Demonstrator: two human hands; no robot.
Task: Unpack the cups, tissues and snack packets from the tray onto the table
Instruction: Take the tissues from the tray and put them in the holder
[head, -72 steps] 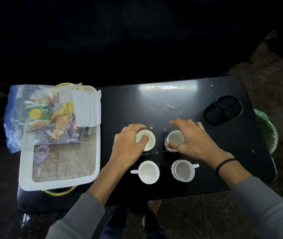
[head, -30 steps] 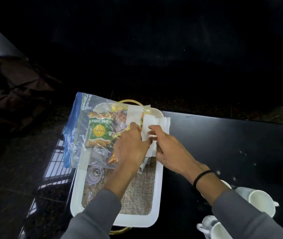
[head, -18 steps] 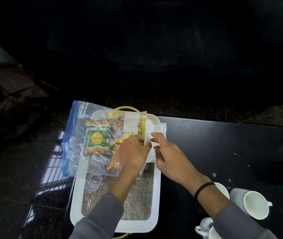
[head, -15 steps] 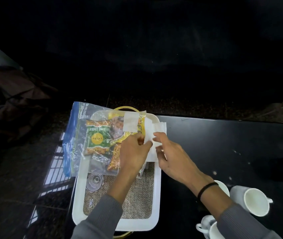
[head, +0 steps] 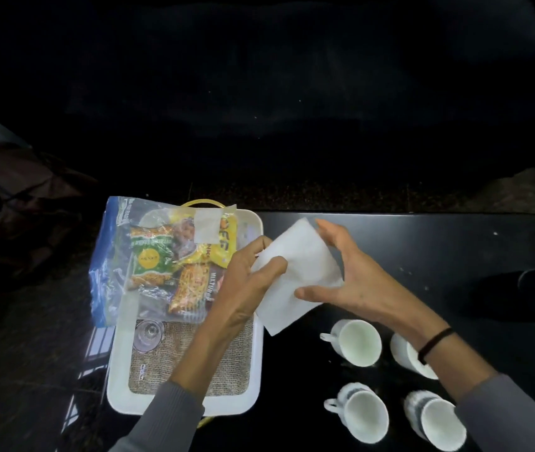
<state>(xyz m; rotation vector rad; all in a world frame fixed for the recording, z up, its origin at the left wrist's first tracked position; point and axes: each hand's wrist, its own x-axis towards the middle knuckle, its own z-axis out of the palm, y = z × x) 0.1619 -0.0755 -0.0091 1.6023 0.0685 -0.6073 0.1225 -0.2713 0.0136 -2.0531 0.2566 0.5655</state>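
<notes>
Both hands share the stack of white folded paper tissues [head: 302, 265], which hangs in the air above the right rim of the white rectangular plastic tray [head: 257, 353] and the edge of the glossy black table [head: 422, 243]. The left hand [head: 243, 285] pinches the stack's left edge, thumb on top and fingers curled behind. The right hand [head: 354, 282] spans it widely, thumb laid on the lower part and arched fingers reaching the far corner. Two hands seem sensible for loose sheets (one alone would likely let them fan apart), and I judge the stack is bound for the table.

The four white ceramic cups [head: 355, 342] already stand on the table in a square; the right forearm covers part of one. The clear zip bag of colourful snack packets [head: 168, 256] lies on the tray's far end, overhanging its left rim, not yet unpacked.

How many sheets the stack holds cannot be told. A small clear glass object [head: 148, 332] on the tray's burlap liner [head: 233, 360] is hard to identify, as is the dark round shape [head: 533, 282] at the table's right end.
</notes>
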